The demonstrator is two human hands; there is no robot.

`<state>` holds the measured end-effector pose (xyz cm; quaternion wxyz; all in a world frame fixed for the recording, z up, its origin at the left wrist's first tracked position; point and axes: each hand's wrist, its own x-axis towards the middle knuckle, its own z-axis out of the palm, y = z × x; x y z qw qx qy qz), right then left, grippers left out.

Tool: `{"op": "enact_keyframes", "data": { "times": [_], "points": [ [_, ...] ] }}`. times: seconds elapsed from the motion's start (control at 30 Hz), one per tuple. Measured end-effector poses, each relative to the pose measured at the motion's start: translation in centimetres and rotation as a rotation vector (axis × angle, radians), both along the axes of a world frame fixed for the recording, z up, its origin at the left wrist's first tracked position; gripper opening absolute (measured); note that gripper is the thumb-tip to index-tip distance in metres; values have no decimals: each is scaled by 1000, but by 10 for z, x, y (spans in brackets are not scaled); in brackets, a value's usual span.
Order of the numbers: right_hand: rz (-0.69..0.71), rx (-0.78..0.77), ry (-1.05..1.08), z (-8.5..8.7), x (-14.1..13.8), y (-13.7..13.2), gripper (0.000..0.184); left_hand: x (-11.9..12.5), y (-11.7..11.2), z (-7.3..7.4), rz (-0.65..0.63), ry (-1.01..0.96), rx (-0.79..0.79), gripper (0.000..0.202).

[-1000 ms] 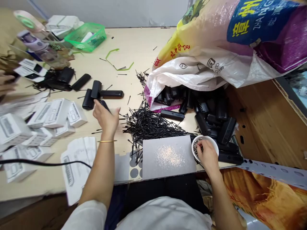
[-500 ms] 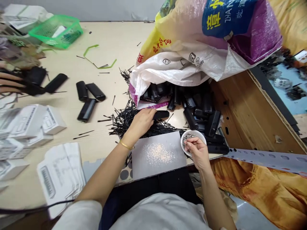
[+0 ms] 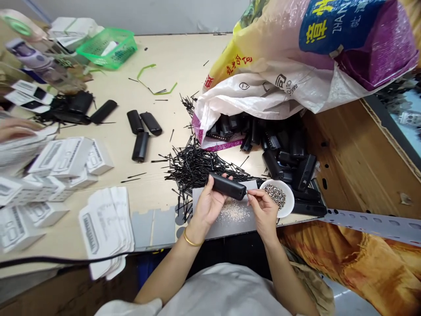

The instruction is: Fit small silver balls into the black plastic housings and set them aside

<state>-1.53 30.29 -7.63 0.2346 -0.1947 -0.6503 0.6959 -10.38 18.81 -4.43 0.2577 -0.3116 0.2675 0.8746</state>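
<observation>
My left hand (image 3: 210, 204) is wrapped round a black oblong plastic casing (image 3: 228, 186), held above a grey sheet (image 3: 237, 230) strewn with pale grains (image 3: 232, 213). At the right end of the casing, my right hand (image 3: 263, 210) pinches a small metal piece (image 3: 247, 193), mostly hidden by the fingertips. Beside that hand stands a white bowl (image 3: 289, 202) with many small shiny metal parts (image 3: 276, 195) in it. Behind the sheet spreads a heap of thin black sticks (image 3: 197, 164).
A printed sack (image 3: 256, 92) lies open at the back right, black casings (image 3: 272, 164) spilling from it beside a cardboard box wall (image 3: 358, 153). Three casings (image 3: 140, 146) lie left of centre. White boxes (image 3: 72, 156), flat cartons (image 3: 105, 224) and another person's hand (image 3: 16, 129) are at left.
My left hand has lifted the casing off the heap and brought it over the sheet. My right hand has come out of the bowl to the casing's end. The view has shifted left.
</observation>
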Motion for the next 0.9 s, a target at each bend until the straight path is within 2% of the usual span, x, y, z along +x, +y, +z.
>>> {"op": "enact_keyframes", "data": {
  "times": [0.13,0.3,0.37,0.5,0.63,0.7,0.73,0.8,0.87,0.9],
  "points": [
    [-40,67,-31,-6,2,-5,21,-1,-3,3,16,-23,25,19],
    [-46,419,38,-4,3,-4,13,1,-3,5,38,2,-3,19],
    [-13,496,58,-3,3,-1,13,2,-4,3,48,41,-28,16],
    [50,438,22,-9,2,-2,14,2,-3,-2,44,130,-56,12],
    [-46,484,138,-11,1,-15,7,6,-9,1,42,129,-106,10],
    [-33,525,186,-6,4,-18,5,14,-16,3,21,263,-207,15],
    [-6,544,199,-3,7,-16,5,19,-21,3,-32,402,-323,17],
    [-2,600,209,2,13,-3,6,28,-28,-2,-228,732,-613,23],
    [-108,700,154,2,19,18,8,26,-31,-10,-441,968,-821,25],
    [-177,763,87,0,22,31,11,19,-32,-14,-487,1028,-871,27]
  ]
}}
